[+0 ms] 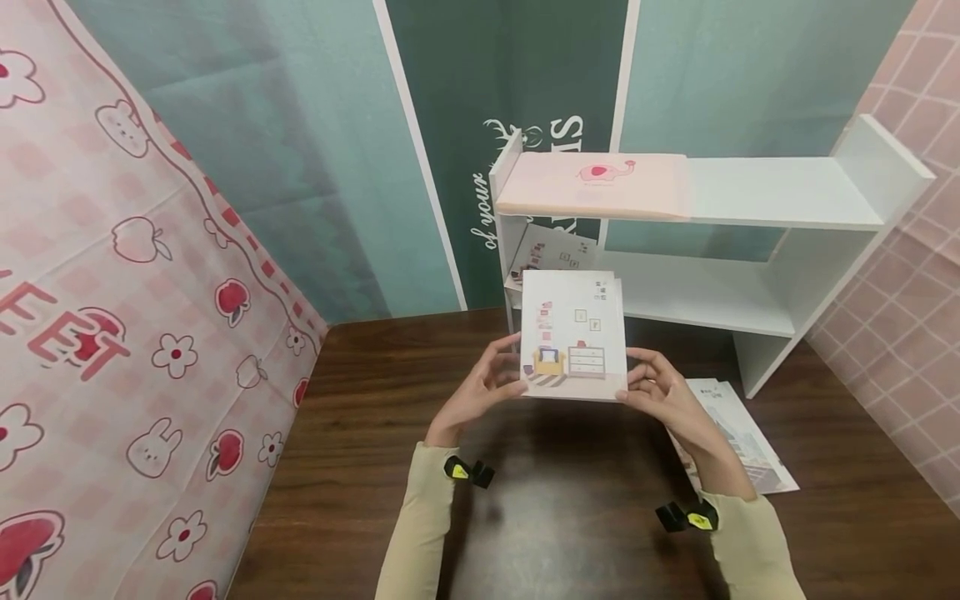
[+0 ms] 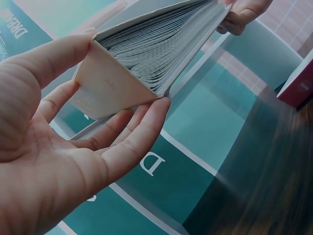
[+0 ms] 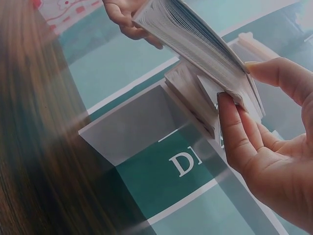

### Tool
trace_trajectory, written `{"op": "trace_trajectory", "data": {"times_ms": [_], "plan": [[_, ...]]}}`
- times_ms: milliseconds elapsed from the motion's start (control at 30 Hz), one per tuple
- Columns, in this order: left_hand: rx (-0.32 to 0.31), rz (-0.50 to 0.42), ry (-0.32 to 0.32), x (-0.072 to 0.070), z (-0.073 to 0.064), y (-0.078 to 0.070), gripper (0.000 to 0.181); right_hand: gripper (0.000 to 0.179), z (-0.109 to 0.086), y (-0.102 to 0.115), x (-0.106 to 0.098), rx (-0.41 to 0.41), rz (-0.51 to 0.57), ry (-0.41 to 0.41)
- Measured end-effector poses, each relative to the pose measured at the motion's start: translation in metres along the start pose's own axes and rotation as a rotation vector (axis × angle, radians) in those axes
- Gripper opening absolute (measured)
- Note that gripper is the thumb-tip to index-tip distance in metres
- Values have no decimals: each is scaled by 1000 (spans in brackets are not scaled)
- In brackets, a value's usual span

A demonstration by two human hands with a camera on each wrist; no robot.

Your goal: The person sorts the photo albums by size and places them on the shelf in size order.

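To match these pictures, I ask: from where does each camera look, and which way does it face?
Head: worn on the head, looks forward and down at book and shelf; left hand, right hand, sleeves show.
Left wrist: on that wrist, faces page edges; left hand near, right beyond.
Right wrist: on that wrist, faces page edges; right hand near, left beyond.
All share book, hands.

- Head view evenly bright
- Dark shadow on the bench (image 1: 555,533) under the book (image 1: 573,335)
- Pale glare farther below it
- Wrist views dimmer, bench blurred
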State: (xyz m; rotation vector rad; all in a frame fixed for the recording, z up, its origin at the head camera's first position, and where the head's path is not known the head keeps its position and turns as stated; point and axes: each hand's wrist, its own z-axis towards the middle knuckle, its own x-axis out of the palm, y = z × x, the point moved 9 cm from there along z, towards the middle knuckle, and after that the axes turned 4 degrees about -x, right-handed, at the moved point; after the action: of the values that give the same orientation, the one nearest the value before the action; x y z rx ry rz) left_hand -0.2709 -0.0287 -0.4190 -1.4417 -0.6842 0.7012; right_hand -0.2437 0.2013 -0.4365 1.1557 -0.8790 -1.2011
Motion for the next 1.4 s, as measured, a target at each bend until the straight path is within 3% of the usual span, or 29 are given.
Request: {"op": "trace_trajectory", "data": {"times_ms": [400, 900, 1167, 1400], "plan": [[13, -33, 5, -1, 12, 18, 71, 59, -6, 2, -7, -25, 7, -9], [47, 6, 27, 7, 20, 16, 69, 59, -12, 2, -15, -31, 26, -18], [44, 17, 71, 18, 18, -1, 71, 59, -14, 3, -19, -39, 40, -22], [43, 9, 65, 14, 27, 15, 71, 57, -15, 0, -22, -35, 42, -30]]}}
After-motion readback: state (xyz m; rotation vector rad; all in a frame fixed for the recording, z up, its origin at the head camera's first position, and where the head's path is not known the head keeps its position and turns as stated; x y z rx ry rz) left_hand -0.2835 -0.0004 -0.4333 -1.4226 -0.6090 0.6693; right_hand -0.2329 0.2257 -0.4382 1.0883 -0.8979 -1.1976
